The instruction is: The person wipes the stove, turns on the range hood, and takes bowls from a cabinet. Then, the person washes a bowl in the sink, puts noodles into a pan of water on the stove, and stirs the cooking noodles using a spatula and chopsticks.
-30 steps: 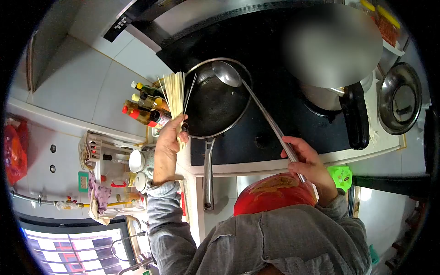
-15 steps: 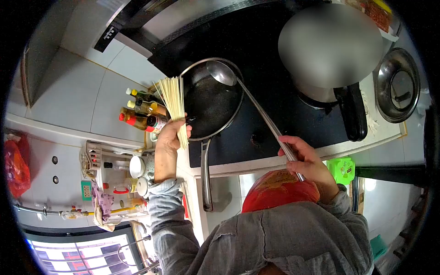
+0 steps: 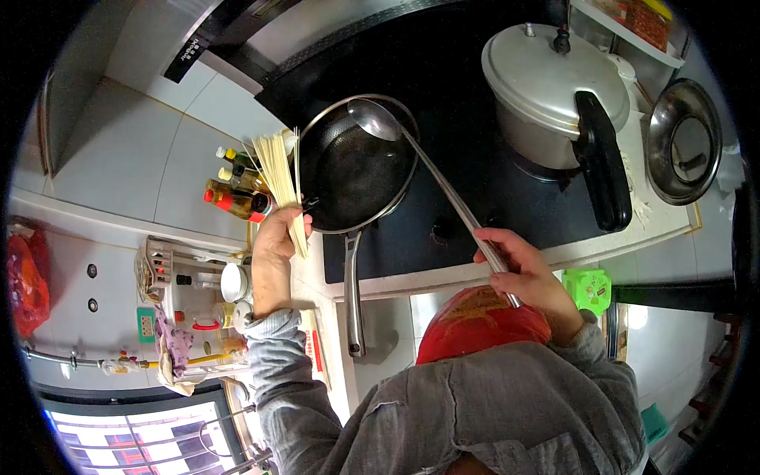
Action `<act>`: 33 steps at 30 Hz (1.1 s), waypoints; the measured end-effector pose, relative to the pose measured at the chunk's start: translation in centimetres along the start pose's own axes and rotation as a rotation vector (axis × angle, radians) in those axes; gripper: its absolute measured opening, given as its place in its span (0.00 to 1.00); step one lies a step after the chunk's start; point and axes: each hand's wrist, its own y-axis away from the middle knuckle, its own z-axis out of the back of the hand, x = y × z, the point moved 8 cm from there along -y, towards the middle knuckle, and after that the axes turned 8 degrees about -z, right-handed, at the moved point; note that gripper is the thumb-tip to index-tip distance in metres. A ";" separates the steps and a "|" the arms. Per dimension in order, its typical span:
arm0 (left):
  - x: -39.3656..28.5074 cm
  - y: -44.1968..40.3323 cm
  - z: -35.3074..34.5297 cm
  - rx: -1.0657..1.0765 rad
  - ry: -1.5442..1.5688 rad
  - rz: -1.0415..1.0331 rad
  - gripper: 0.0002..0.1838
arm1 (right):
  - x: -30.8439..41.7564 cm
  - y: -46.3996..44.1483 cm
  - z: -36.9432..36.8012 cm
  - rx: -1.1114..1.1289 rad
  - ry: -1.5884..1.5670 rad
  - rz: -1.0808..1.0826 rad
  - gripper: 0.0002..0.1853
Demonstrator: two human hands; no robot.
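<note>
My left hand (image 3: 277, 233) is closed around a bundle of dry noodles (image 3: 277, 170), which stands up from the fist with its upper ends fanned out. One or two strands lean apart on the right side of the bundle. Just right of it sits a dark frying pan (image 3: 352, 178) with a long metal handle pointing toward me. Wrapped around the handle of a long steel ladle (image 3: 376, 120) is my right hand (image 3: 526, 273). The ladle's bowl is over the far part of the pan; whether it touches the pan I cannot tell.
A pressure cooker (image 3: 554, 87) with a black handle stands at right on the black cooktop (image 3: 443, 71). Beside it is a round metal lid or basin (image 3: 685, 142). Sauce bottles (image 3: 237, 194) line the left wall. A green container (image 3: 587, 291) is below the counter edge.
My left hand has shifted left and slightly down with the noodles, away from the pan's rim. The ladle's bowl has moved slightly left and up; my right hand has barely moved.
</note>
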 end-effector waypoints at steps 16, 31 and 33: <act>0.2 0.2 0.5 -0.027 0.000 -0.017 0.13 | -0.1 0.1 -0.9 0.010 0.019 0.003 0.32; 1.3 -1.9 -4.0 0.033 -0.079 -0.034 0.12 | 0.2 0.5 -0.9 -0.041 0.164 0.102 0.31; 1.5 -3.2 -5.1 0.069 -0.109 -0.049 0.11 | 0.3 0.7 -0.8 -0.054 0.147 0.076 0.32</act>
